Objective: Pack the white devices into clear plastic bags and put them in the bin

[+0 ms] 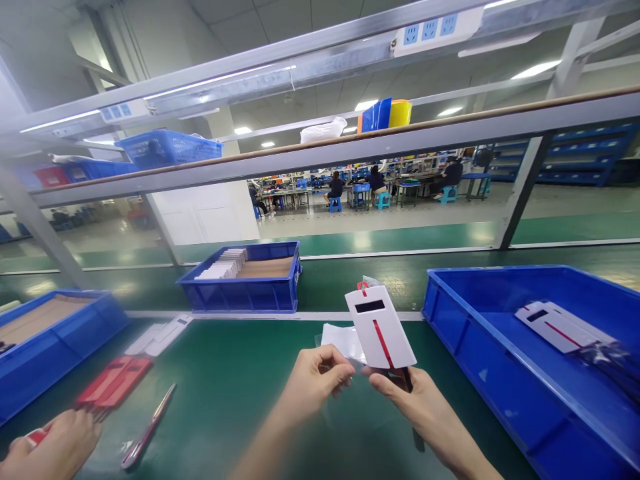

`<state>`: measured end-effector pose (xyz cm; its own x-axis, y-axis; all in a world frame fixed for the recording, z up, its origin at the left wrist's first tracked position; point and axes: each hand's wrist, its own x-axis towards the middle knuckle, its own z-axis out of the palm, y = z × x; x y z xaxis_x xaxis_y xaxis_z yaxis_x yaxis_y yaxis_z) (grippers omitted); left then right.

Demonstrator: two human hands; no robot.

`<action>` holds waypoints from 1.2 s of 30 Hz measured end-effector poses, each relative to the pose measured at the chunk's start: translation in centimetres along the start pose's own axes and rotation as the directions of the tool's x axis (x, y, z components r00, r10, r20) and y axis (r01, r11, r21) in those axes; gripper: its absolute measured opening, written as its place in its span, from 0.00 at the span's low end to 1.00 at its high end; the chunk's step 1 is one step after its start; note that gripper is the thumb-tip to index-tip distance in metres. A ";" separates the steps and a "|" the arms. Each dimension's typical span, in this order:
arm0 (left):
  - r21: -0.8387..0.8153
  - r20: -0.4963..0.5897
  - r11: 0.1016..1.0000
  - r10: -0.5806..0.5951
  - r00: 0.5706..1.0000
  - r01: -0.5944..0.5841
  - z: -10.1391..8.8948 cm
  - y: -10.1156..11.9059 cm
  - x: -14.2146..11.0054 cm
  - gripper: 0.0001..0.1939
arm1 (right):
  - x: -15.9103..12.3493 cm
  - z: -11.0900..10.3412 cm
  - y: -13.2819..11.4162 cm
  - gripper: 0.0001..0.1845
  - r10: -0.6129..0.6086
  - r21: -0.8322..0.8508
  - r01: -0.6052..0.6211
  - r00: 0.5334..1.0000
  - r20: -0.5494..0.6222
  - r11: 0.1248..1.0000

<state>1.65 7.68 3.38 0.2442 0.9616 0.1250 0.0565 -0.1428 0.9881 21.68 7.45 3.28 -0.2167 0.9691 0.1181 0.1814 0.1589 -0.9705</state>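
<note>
Right hand (420,407): fingers and thumb closed on the lower end of a flat white rectangular panel (395,333) with a black window and a narrow red stripe. Panel is raised above the green tabletop (215,380), tilted, striped face toward the camera. A small red piece (363,286) shows at its top edge; a dark strip (409,380) runs from its bottom edge down by the right hand.

Left hand (320,380): just left of the panel's lower end, fingers curled, thumb near the index fingertip. Cannot tell whether anything is pinched there. A white flat sheet-like piece (335,335) lies behind it, partly hidden by the panel.

Right side: large blue plastic bin (480,357) containing similar white red-striped panels (553,325), with clear wrapping and dark cords at their near end.

Rear: blue plastic bin (245,297) with a row of thin white pieces (225,262) beside brown cardboard (267,267).

Left side: another blue plastic bin (70,360); white flat pieces (160,335); two red flat pieces (117,381) lying side by side; a slender red-and-silver pen-like tool (150,427). A co-worker's hand (60,440) is near the red pieces, curled around something red, mostly hidden.
</note>
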 end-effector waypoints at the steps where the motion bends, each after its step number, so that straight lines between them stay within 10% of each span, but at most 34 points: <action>1: 0.013 -0.001 1.000 0.008 1.000 -0.008 0.1 0.1 -0.1 0.12 | 0.0 0.0 -0.2 0.22 0.002 0.009 -0.002 1.000 0.004 1.000; 25: 0.022 -0.102 1.000 -0.003 0.995 0.006 1.3 -0.3 0.3 0.16 | 0.0 0.2 0.4 0.19 0.000 -0.046 0.003 0.998 0.060 0.999; 36: 0.072 -0.167 0.997 0.046 0.985 -0.035 2.2 -0.9 -0.1 0.20 | -0.2 0.5 1.0 0.33 0.114 -0.021 -0.113 0.993 0.020 0.993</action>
<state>3.69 7.19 2.29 0.0814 0.9796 0.1839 0.1178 -0.1927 0.9742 21.45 7.37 2.17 -0.2137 0.9769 0.0029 0.2250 0.0521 -0.9730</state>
